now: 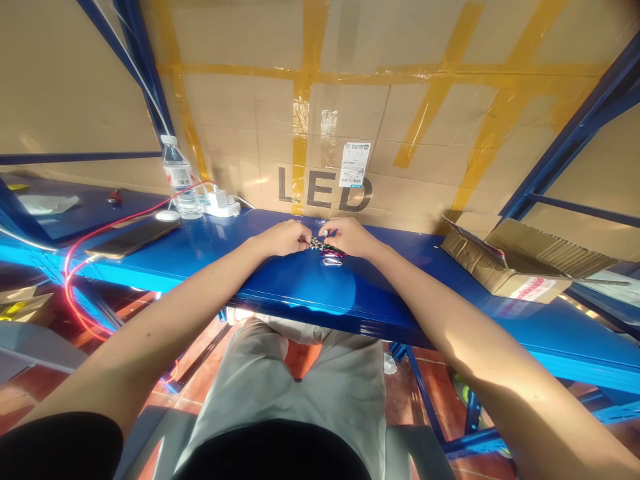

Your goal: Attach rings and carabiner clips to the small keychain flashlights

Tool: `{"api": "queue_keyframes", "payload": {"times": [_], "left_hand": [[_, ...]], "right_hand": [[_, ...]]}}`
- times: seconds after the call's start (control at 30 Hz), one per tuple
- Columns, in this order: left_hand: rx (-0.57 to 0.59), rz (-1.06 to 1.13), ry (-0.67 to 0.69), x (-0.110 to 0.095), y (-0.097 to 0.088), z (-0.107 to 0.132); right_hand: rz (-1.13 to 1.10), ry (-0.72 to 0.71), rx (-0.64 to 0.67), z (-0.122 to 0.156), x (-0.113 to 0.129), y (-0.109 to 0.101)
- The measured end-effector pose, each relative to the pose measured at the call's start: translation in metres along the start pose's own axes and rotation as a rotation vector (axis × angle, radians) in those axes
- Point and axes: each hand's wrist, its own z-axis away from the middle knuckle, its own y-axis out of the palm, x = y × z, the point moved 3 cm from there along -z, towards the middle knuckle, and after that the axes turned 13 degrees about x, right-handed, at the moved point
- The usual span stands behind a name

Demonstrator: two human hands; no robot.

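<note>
My left hand [287, 238] rests on the blue tabletop with its fingers curled and pinched together, at the left edge of a small cluster of shiny, bead-like silvery pieces [317, 244]. What its fingertips hold, if anything, is too small to name. Facing it from the other side, my right hand [349, 237] is also closed in a pinch. A tiny pale glint shows at its fingertips, but I cannot make out what it is. Just below the right fingers lie glossy pink, green and silver pieces [333, 253], partly covered by that hand.
A tall cardboard sheet marked LED [325, 190] stands behind the blue table [300, 290]. To the left are a water bottle [181, 180], a white charger on a power strip [219, 202], a dark phone [135, 238] and a red cable [75, 257]. An open cardboard box [515, 263] sits right.
</note>
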Motion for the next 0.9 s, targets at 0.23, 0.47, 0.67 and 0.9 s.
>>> {"api": "queue_keyframes", "payload": {"times": [0.23, 0.47, 0.67, 0.9], "left_hand": [[0.118, 0.201, -0.183, 0.003, 0.001, -0.001], [0.166, 0.276, -0.231, 0.002, -0.003, 0.000], [0.178, 0.277, -0.218, 0.005, -0.005, 0.002], [0.139, 0.311, -0.108, 0.012, -0.003, -0.002]], "right_hand": [[-0.003, -0.006, 0.006, -0.001, -0.002, 0.001], [0.008, -0.004, 0.009, 0.000, 0.000, 0.000], [0.003, 0.008, 0.013, 0.000, -0.001, 0.000], [0.001, 0.010, 0.017, 0.000, -0.001, 0.000]]}}
